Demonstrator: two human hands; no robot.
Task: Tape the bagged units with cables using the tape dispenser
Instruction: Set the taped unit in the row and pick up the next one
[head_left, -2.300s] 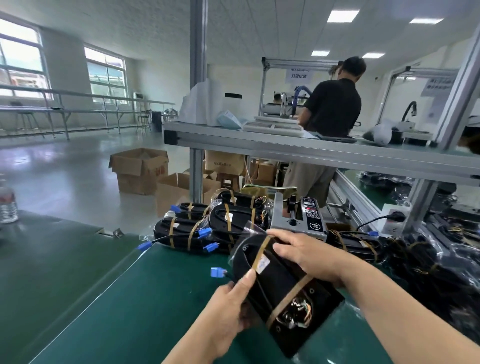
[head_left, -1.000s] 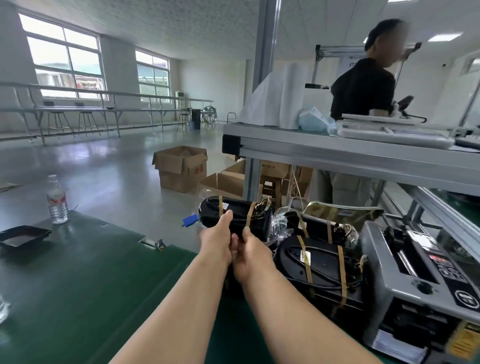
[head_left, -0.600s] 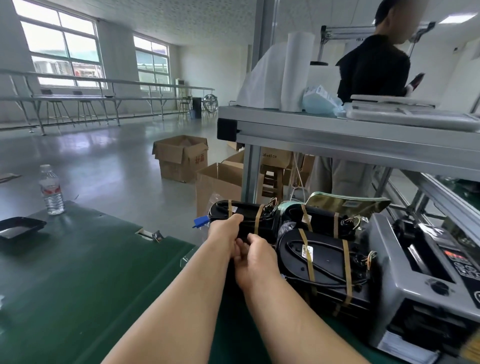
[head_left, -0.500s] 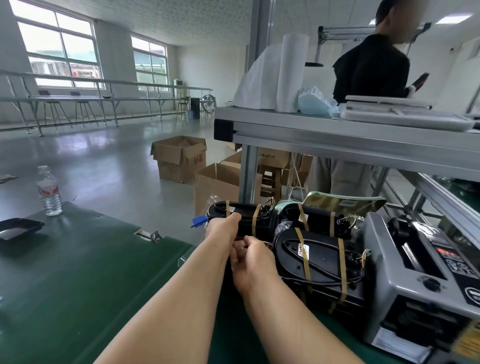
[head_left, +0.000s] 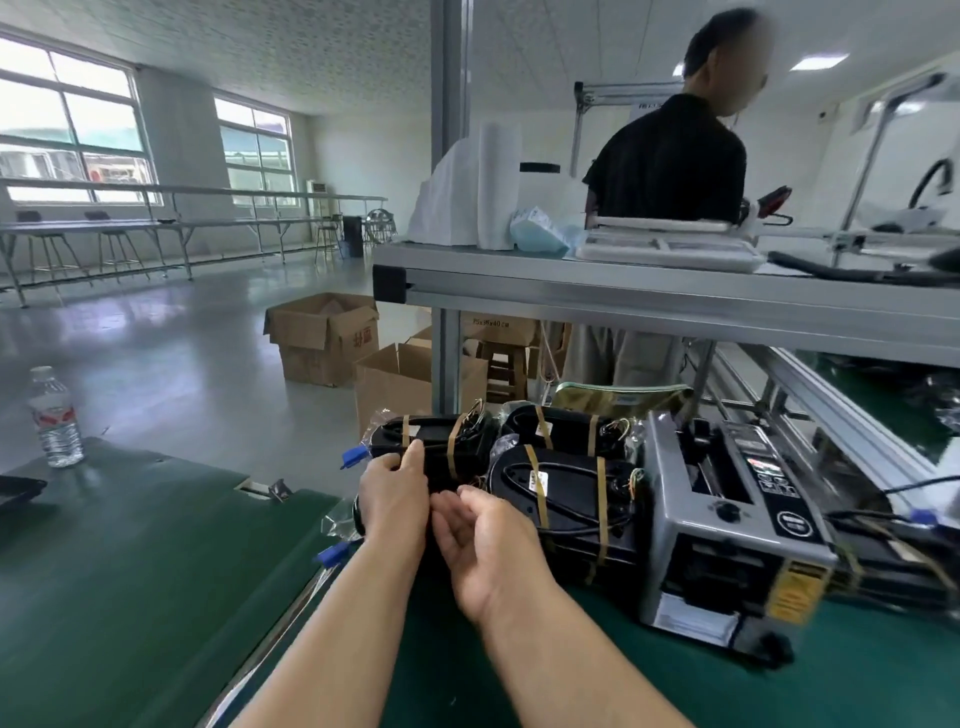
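Note:
Several black bagged units with coiled cables and brown tape bands are stacked on the green table (head_left: 130, 571). My left hand (head_left: 395, 499) rests with straight fingers against the front of the left unit (head_left: 441, 441), which lies on top of another one. Just to its right, my right hand (head_left: 488, 540) hovers with relaxed fingers and holds nothing. Another taped unit (head_left: 571, 499) lies between my hands and the grey tape dispenser (head_left: 727, 519). Blue connectors (head_left: 356, 457) stick out on the left of the stack.
An aluminium shelf (head_left: 623, 296) crosses above the stack, with its post (head_left: 447, 208) behind it. A person in black (head_left: 670, 156) stands beyond the shelf. A water bottle (head_left: 54, 415) stands far left. Cardboard boxes (head_left: 322, 338) sit on the floor.
I carried the taped unit to the left stack and set it on top. My right hand has since come off it and drawn back a little; my left hand stays on it.

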